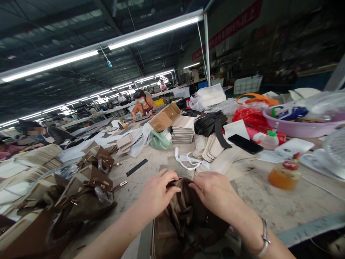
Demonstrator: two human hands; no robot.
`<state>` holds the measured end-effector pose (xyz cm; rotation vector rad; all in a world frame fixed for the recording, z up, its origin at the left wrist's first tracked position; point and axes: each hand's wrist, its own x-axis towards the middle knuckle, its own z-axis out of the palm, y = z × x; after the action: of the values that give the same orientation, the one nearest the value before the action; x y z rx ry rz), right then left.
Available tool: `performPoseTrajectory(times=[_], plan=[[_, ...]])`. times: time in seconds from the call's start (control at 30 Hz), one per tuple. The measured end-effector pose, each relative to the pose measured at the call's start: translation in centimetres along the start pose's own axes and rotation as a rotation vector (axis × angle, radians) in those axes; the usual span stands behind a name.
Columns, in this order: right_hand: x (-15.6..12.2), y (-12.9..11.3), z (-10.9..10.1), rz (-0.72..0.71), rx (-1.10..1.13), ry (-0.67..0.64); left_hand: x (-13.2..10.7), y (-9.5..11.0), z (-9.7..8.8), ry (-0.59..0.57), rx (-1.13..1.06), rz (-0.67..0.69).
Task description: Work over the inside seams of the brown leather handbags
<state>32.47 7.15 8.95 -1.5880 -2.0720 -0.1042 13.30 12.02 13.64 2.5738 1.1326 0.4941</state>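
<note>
A brown handbag (172,223) stands at the table's near edge, its shiny fabric lining (185,201) bunched up at the opening. My left hand (159,189) pinches the bag's upper edge between thumb and fingers. Just to the right, my right hand (211,189) is closed on the same edge, fingertips partly hidden behind the fabric. A metal bracelet (265,237) circles my right wrist. Beyond the hands lie white straps (188,162) and a dark strip (137,167). The lower part of the bag falls in shadow.
Several brown bags (88,194) crowd the left side. Stacked beige panels (183,129), black strips (211,122) and a cardboard box (165,118) lie ahead. On the right are a phone (245,144), a jar of amber liquid (284,176) and a pink basin (304,127). A co-worker (144,105) sits farther off.
</note>
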Motion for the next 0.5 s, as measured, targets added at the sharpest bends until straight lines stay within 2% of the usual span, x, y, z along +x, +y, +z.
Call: performPoseTrajectory(times=[0.23,0.5], plan=[[0.2,0.3,0.1,0.021,0.003,-0.038,0.3,-1.1,1.0,0.068,-0.013,0.027],[0.4,0.6,0.3,0.069,-0.016,-0.060,0.8,-1.6,1.9,0.101,0.122,-0.089]])
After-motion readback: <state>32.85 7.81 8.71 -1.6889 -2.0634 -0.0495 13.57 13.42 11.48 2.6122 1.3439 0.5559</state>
